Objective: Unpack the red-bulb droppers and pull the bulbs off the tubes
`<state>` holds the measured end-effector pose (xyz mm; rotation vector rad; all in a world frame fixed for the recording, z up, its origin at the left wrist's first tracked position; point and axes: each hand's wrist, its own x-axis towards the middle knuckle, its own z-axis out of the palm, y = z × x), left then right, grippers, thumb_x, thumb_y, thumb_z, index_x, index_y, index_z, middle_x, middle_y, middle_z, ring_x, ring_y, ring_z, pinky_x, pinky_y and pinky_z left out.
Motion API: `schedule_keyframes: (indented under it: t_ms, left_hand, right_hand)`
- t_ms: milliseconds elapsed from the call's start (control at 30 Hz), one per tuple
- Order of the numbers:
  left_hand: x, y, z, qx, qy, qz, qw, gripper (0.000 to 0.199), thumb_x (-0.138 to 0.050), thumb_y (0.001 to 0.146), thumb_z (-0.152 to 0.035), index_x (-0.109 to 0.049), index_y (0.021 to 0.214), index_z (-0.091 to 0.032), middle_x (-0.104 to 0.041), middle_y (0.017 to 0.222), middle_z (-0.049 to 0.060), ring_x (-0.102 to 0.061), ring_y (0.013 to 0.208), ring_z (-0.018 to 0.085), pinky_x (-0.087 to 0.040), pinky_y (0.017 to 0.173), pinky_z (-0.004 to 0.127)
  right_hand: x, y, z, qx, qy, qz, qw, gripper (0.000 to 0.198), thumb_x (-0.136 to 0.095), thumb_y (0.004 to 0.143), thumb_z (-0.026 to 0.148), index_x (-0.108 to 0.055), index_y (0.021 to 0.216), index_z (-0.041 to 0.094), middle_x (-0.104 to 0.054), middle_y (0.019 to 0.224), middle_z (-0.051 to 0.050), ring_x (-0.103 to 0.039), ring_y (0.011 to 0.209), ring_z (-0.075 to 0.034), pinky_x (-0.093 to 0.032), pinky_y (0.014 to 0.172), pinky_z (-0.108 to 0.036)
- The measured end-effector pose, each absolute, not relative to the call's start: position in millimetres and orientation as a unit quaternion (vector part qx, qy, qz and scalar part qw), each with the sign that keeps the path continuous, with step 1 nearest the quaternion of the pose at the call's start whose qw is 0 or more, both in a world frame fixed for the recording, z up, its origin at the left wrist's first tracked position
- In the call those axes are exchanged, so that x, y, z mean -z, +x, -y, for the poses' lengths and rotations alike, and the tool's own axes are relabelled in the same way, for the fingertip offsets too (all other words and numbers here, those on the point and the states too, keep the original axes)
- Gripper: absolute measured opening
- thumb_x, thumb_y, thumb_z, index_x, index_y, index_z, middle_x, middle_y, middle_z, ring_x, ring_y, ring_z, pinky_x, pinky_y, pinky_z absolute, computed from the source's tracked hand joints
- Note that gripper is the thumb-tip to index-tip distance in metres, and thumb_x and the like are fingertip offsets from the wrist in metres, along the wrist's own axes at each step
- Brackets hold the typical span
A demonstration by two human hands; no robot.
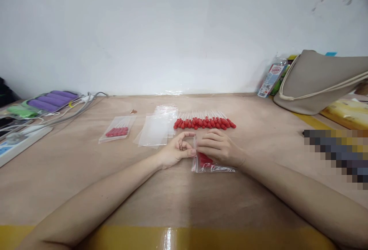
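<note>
step: seemingly working edge of filled bag | bag on surface, just before loose red-tipped sticks | left hand, right hand: fingers touching bag, grip cannot tell | next: seemingly needs even pinching along edge

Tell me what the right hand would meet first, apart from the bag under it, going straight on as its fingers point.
Most likely the left hand: the right hand points across the clear bag toward it, very close by in the picture. One view leaves the exact depth unsure.
</note>
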<state>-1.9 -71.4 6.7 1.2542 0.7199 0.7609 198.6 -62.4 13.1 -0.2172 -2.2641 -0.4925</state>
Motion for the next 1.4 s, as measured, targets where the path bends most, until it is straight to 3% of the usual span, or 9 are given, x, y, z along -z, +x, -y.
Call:
schedule_keyframes:
  t_ms: [133,333,533,600,733,833,1000,1100,1400]
  left_hand:
    - [-9,-1,72,-0.324,0.569,-0.331,0.679,0.071,-0.079,0.059,-0.022,-0.038,0.118,-0.017,-0.059,0.06,-0.007,-0.056,0.057,0.007,-0.039,0.063,0.02]
    - [-9,-2,72,-0.312,0.59,-0.315,0.675,0.07,-0.076,0.063,-0.023,-0.035,0.12,-0.015,-0.058,0.058,-0.007,-0.052,0.054,0.006,-0.036,0.06,0.02]
    - [-8,-3,73,-0.315,0.628,-0.33,0.63,0.059,-0.069,0.071,-0.027,-0.034,0.117,-0.016,-0.055,0.061,-0.006,-0.05,0.057,0.007,-0.037,0.06,0.02]
    - [-7,-7,75,-0.332,0.689,-0.344,0.545,0.05,-0.06,0.079,-0.028,-0.034,0.12,-0.018,-0.055,0.067,-0.003,-0.051,0.061,0.009,-0.039,0.062,0.023]
    - [-6,-17,73,-0.344,0.857,-0.3,0.237,0.031,-0.049,0.084,-0.024,-0.052,0.114,-0.021,-0.057,0.1,0.008,-0.052,0.092,0.018,-0.039,0.083,0.036]
    - [-6,-19,68,-0.318,0.9,-0.274,0.118,0.027,-0.052,0.082,-0.026,-0.06,0.108,-0.025,-0.059,0.102,0.008,-0.048,0.101,0.023,-0.035,0.09,0.042]
    - [-7,-8,63,-0.288,0.899,-0.309,0.113,0.016,-0.052,0.083,-0.029,-0.067,0.087,-0.027,-0.064,0.085,0.005,-0.053,0.086,0.02,-0.034,0.086,0.041]
    - [-8,-5,62,-0.283,0.908,-0.297,0.091,0.022,-0.048,0.085,-0.026,-0.065,0.07,-0.026,-0.061,0.073,0.003,-0.052,0.077,0.018,-0.033,0.086,0.039]
    - [-16,-7,59,-0.197,0.934,-0.231,0.191,0.032,-0.037,0.089,-0.028,-0.056,0.064,-0.025,-0.052,0.065,0.003,-0.047,0.078,0.019,-0.029,0.091,0.041]
  right_hand:
    - [-14,195,63,0.19,-0.092,0.897,0.39,0.015,-0.049,0.087,0.02,-0.06,0.096,0.022,-0.066,0.09,0.0,-0.052,0.086,-0.013,-0.041,0.075,-0.03]
    - [-14,197,61,0.197,-0.063,0.897,0.39,0.018,-0.044,0.09,0.019,-0.061,0.082,0.019,-0.064,0.078,0.0,-0.052,0.081,-0.011,-0.04,0.076,-0.03]
    - [-15,201,61,0.238,-0.087,0.903,0.347,0.022,-0.04,0.091,0.019,-0.06,0.082,0.021,-0.065,0.083,0.0,-0.052,0.082,-0.011,-0.04,0.078,-0.03]
    - [-14,203,60,0.241,-0.107,0.907,0.329,0.021,-0.04,0.09,0.019,-0.06,0.084,0.021,-0.065,0.086,0.0,-0.052,0.084,-0.011,-0.039,0.079,-0.031]
    - [-11,202,59,0.232,-0.145,0.903,0.33,0.019,-0.043,0.087,0.014,-0.06,0.081,0.021,-0.065,0.086,0.001,-0.051,0.083,-0.012,-0.038,0.08,-0.033]
    - [-11,200,59,0.231,-0.167,0.896,0.34,0.022,-0.042,0.085,0.01,-0.06,0.079,0.021,-0.065,0.08,0.0,-0.05,0.079,-0.013,-0.037,0.077,-0.032]
    - [-10,199,61,0.23,-0.175,0.897,0.335,0.021,-0.042,0.086,0.013,-0.06,0.077,0.02,-0.061,0.073,0.0,-0.048,0.074,-0.012,-0.035,0.075,-0.032]
    - [-10,200,61,0.227,-0.169,0.908,0.31,0.019,-0.043,0.086,0.012,-0.059,0.08,0.02,-0.061,0.075,0.001,-0.047,0.075,-0.012,-0.034,0.078,-0.032]
    - [-17,198,53,0.264,-0.1,0.94,0.19,0.025,-0.033,0.092,0.013,-0.052,0.077,0.019,-0.055,0.077,0.002,-0.046,0.079,-0.011,-0.033,0.086,-0.033]
